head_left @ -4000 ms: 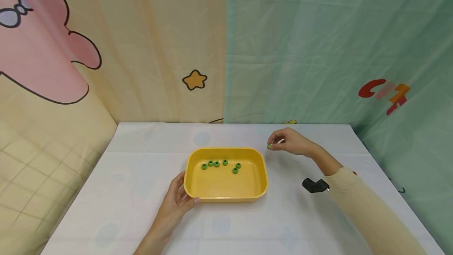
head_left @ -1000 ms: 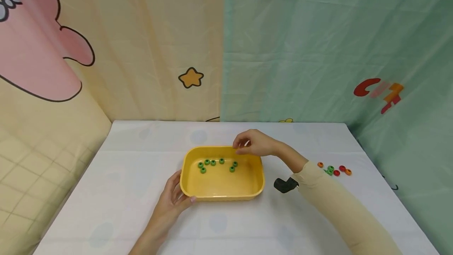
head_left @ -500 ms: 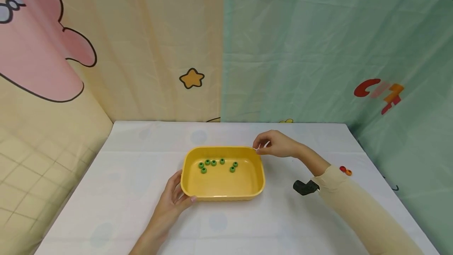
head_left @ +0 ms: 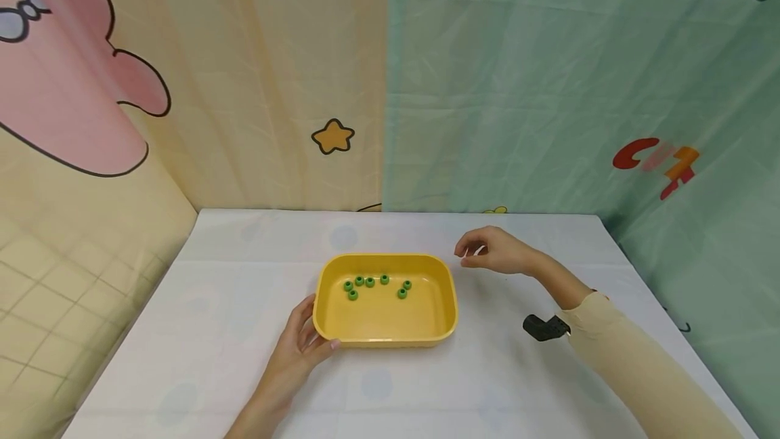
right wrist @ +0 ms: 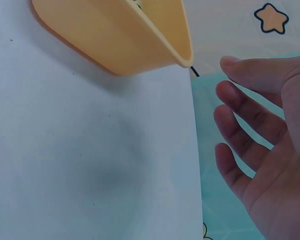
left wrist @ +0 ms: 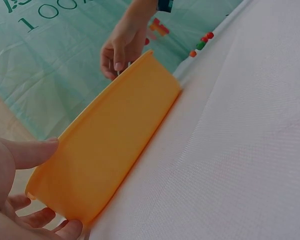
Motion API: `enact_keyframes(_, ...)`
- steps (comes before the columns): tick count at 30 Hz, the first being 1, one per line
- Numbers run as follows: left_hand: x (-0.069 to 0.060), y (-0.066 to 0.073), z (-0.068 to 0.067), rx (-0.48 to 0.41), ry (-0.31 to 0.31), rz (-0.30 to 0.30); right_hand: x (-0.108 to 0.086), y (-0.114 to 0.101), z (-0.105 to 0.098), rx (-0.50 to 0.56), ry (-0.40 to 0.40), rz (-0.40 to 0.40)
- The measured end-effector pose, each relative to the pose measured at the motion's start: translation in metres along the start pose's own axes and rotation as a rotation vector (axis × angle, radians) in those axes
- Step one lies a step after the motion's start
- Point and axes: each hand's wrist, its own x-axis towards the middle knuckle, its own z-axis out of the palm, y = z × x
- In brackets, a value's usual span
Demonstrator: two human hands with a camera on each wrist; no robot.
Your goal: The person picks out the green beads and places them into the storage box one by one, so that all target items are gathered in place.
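Note:
A yellow tray (head_left: 385,324) stands on the white table, with several green beads (head_left: 369,282) lying in its upper half. My left hand (head_left: 298,351) grips the tray's left end, thumb at the near corner; the left wrist view shows the thumb on the rim and fingers around the tray wall (left wrist: 110,135). Off the tray's right far corner, my right hand (head_left: 496,250) hovers above the table with loosely bent fingers. In the right wrist view that hand (right wrist: 270,120) has nothing between its thumb and fingers.
Several red, orange and green beads, one of them a green bead (left wrist: 200,45), lie on the table beyond the tray in the left wrist view; my right sleeve (head_left: 634,358) mostly hides them from the head view. Printed curtains (head_left: 487,87) hang behind the table.
My right hand has moved from above the tray's far edge out to the right. Another green bead lies in the tray compared with the earliest frame. My left hand keeps its grip.

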Motion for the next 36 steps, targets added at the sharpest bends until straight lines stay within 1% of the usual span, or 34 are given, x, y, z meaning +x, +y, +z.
enact_keyframes(10,0.000,0.000,0.001,0.006,0.004,-0.002,-0.026,0.016,-0.013,0.010,0.037,0.040)
enact_keyframes(17,0.001,0.000,0.001,0.002,0.003,-0.003,-0.044,0.031,-0.024,0.041,0.072,0.110)
enact_keyframes(19,0.000,0.000,0.001,0.002,0.001,-0.004,-0.050,0.035,-0.027,0.045,0.078,0.118)
enact_keyframes(22,0.000,0.000,0.001,0.002,0.000,-0.002,-0.059,0.042,-0.032,0.044,0.094,0.135)
enact_keyframes(26,0.000,-0.001,0.001,0.003,0.000,0.007,-0.073,0.054,-0.038,0.040,0.124,0.179)
enact_keyframes(30,0.000,-0.001,0.001,0.002,-0.007,0.013,-0.089,0.067,-0.040,0.014,0.159,0.215)
enact_keyframes(36,0.000,0.000,0.001,0.010,-0.002,0.005,-0.109,0.082,-0.041,-0.041,0.219,0.247)
